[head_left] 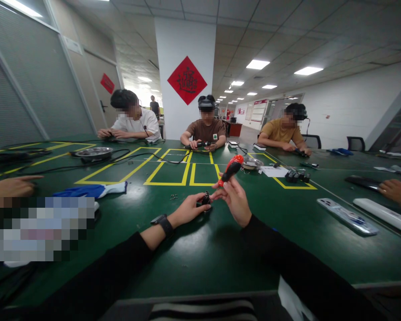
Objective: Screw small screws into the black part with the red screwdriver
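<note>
My left hand (190, 209), with a dark watch on the wrist, is closed around a small black part with a shiny metal top (206, 199), resting at or just above the green table. In my right hand (236, 201) is a red-and-black screwdriver (233, 168), tilted with its thick end up and to the right. The right fingertips reach close to the black part; whether they touch it I cannot tell. No screwdriver shaft can be made out. Several tiny screws (173, 196) lie on the table left of the part.
A blue-and-white glove (112, 189) lies left, near another person's hand (15, 189). Metal dishes (95, 154), cables and several black parts (297, 177) are farther back. At right are a phone (347, 216), a long white object (384, 216) and another hand (396, 191). People sit opposite.
</note>
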{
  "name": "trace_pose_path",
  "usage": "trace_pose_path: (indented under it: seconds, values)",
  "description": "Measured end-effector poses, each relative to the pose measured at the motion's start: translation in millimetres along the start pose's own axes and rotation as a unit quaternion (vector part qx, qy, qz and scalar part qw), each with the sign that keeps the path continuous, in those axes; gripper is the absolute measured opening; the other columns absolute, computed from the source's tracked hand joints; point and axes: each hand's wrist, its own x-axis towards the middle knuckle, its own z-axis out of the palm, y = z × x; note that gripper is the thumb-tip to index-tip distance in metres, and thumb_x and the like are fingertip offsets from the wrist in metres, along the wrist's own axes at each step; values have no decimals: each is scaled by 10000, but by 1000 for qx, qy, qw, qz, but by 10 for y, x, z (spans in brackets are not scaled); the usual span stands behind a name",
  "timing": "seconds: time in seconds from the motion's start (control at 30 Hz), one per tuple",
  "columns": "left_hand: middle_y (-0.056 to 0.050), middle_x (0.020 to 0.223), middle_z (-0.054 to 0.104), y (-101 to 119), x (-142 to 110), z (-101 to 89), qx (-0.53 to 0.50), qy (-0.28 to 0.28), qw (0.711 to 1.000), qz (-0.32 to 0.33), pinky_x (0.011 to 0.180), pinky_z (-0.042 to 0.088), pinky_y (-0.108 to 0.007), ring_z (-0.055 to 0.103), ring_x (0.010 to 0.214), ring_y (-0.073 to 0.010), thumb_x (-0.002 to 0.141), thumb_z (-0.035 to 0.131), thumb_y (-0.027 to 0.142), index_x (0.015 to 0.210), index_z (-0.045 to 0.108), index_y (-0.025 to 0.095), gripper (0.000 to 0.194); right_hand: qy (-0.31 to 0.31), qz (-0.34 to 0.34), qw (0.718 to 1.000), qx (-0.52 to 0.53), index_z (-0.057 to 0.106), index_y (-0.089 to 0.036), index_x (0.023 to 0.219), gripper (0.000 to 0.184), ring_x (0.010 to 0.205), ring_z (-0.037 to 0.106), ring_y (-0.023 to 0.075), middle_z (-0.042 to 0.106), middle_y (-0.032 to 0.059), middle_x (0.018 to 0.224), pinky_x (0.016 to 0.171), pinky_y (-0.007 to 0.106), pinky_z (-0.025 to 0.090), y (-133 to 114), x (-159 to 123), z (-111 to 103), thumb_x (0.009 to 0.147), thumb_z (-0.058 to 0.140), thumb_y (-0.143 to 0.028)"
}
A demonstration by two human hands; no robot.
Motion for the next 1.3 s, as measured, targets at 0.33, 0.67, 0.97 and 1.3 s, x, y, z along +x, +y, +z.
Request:
trace_pose_path:
  seconds: [0.33,0.67,0.97,1.3]
  values:
    - [-63,1008,665,12,-3,5,3,9,1000,0,865,442,-312,601,932,-199,792,585,289,1037,618,157,280,-7,-75,996,-42,454,-239,919,182,646,591,136,563,-50,693,676,326,503,-60,33,0,799,588,-267]
    - [-62,977,674,24,-4,6,-10,6,1000,-1,848,450,-305,610,905,-192,790,590,292,1018,616,149,271,-9,-66,996,-61,458,-257,1086,290,884,603,148,499,29,1101,845,348,472,-72,6,20,816,564,-265]
    - [-56,969,672,69,-13,-9,4,9,1000,0,842,448,-310,605,896,-192,788,586,289,1002,618,149,258,-44,-53,998,10,411,-278,1108,261,593,557,97,516,-33,842,674,324,513,-62,-9,2,855,472,-264]
    - [-56,967,671,52,-6,-5,2,6,1000,-2,834,457,-311,607,893,-194,790,587,308,1004,620,152,266,-39,-71,994,-68,470,-226,868,150,790,612,154,584,2,862,762,344,496,-96,4,39,792,597,-251]
